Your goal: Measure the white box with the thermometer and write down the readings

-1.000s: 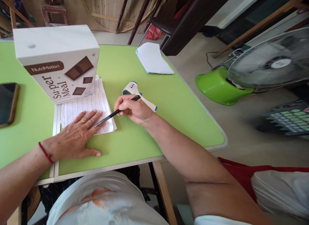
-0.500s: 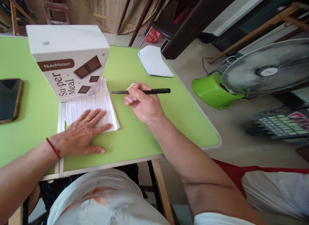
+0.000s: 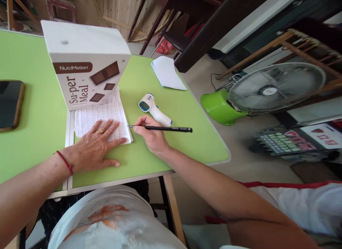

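Note:
My left hand point(image 3: 100, 145) lies flat, fingers spread, over the lower part of a small stack of handwritten paper point(image 3: 100, 113). Between the fingers of my right hand point(image 3: 152, 136) is a black pen point(image 3: 171, 128), its tip pointing left at the paper's right edge; whether it touches the sheet I cannot tell. A white cardboard box point(image 3: 85, 70) with brown lettering stands on the upper part of the papers and hides some of them. Just beyond my right hand lies a white and blue infrared thermometer point(image 3: 155, 110), its small screen facing up.
A phone point(image 3: 10, 104) lies at the left of the green table point(image 3: 203, 145). Folded white paper point(image 3: 168, 72) rests near the far right edge. Off the table's right side are a fan point(image 3: 278, 86), a green stool point(image 3: 220, 108) and a dark pillar point(image 3: 211, 28).
My right hand has come down and toward me with the pen, bringing its tip to the paper's edge and uncovering the thermometer. My left hand stays on the papers. The view has shifted slightly.

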Demonstrator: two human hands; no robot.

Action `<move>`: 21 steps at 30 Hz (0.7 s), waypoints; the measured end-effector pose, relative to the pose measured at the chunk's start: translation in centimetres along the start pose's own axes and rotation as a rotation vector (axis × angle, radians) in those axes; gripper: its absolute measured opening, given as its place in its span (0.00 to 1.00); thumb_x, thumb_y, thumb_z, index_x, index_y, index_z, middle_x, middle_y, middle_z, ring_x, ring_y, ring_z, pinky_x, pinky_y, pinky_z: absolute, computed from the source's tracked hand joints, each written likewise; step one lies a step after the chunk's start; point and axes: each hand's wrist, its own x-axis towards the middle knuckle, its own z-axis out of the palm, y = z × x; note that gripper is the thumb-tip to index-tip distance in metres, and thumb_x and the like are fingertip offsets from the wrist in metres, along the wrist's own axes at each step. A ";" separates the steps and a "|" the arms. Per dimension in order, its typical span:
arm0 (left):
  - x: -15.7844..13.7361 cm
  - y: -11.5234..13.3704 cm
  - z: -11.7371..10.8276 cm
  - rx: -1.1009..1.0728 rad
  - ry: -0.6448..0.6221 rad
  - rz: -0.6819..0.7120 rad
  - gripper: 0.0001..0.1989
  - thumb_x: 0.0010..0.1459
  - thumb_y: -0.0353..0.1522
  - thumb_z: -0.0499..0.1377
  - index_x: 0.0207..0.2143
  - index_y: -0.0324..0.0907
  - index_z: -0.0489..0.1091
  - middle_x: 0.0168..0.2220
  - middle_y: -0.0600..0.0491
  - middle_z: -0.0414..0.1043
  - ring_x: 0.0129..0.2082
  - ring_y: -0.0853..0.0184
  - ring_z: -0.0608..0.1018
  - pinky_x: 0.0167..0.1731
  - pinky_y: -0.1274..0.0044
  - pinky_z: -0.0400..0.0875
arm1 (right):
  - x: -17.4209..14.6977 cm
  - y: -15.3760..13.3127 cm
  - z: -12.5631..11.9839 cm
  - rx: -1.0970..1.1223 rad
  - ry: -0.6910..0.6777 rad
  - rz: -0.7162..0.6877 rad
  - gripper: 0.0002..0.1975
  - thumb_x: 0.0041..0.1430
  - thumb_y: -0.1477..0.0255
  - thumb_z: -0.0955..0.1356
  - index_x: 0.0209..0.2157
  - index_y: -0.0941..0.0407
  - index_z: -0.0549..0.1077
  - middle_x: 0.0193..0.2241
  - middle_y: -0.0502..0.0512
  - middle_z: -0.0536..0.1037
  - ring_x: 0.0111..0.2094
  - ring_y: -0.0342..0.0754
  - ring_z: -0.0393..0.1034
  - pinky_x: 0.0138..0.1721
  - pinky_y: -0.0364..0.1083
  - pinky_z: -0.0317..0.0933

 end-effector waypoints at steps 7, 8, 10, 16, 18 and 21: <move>0.2 0.0 -0.1 -0.001 -0.007 -0.006 0.36 0.59 0.51 0.59 0.65 0.46 0.58 0.69 0.38 0.41 0.68 0.40 0.47 0.63 0.50 0.44 | -1.6 0.2 0.1 -0.089 -0.009 -0.123 0.02 0.48 0.71 0.68 0.27 0.54 0.72 0.24 0.48 0.74 0.25 0.43 0.65 0.29 0.45 0.62; 0.2 0.0 -0.1 -0.001 -0.006 -0.004 0.36 0.59 0.51 0.59 0.65 0.46 0.58 0.69 0.38 0.42 0.68 0.40 0.47 0.63 0.50 0.44 | -1.7 0.2 0.1 -0.102 -0.011 -0.129 0.02 0.48 0.71 0.68 0.27 0.54 0.72 0.24 0.47 0.74 0.24 0.42 0.65 0.29 0.45 0.61; 0.2 0.0 -0.1 0.005 -0.013 -0.007 0.36 0.59 0.51 0.58 0.65 0.46 0.58 0.69 0.37 0.42 0.68 0.40 0.47 0.63 0.49 0.44 | -1.8 0.2 0.1 -0.139 -0.003 -0.137 0.02 0.48 0.71 0.68 0.27 0.53 0.71 0.23 0.46 0.72 0.23 0.42 0.63 0.27 0.44 0.60; 0.2 0.0 -0.2 0.000 -0.019 0.002 0.35 0.60 0.51 0.58 0.65 0.47 0.58 0.69 0.38 0.42 0.68 0.40 0.47 0.63 0.50 0.45 | -1.6 0.5 -0.1 -0.221 0.009 -0.198 0.06 0.49 0.70 0.67 0.23 0.53 0.66 0.18 0.45 0.68 0.20 0.42 0.59 0.25 0.44 0.55; 0.2 0.0 -0.2 0.001 -0.027 -0.005 0.35 0.60 0.51 0.58 0.65 0.46 0.58 0.69 0.37 0.42 0.68 0.40 0.47 0.63 0.50 0.44 | -1.7 0.6 -0.1 -0.217 0.000 -0.225 0.06 0.50 0.71 0.66 0.22 0.53 0.65 0.17 0.45 0.67 0.21 0.42 0.59 0.25 0.45 0.55; 0.2 0.1 -0.2 -0.011 -0.033 -0.012 0.36 0.60 0.50 0.59 0.65 0.46 0.58 0.69 0.38 0.41 0.68 0.40 0.47 0.63 0.50 0.43 | -2.0 0.8 -0.1 -0.237 0.012 -0.240 0.07 0.50 0.71 0.66 0.22 0.53 0.64 0.17 0.44 0.65 0.20 0.41 0.58 0.25 0.44 0.55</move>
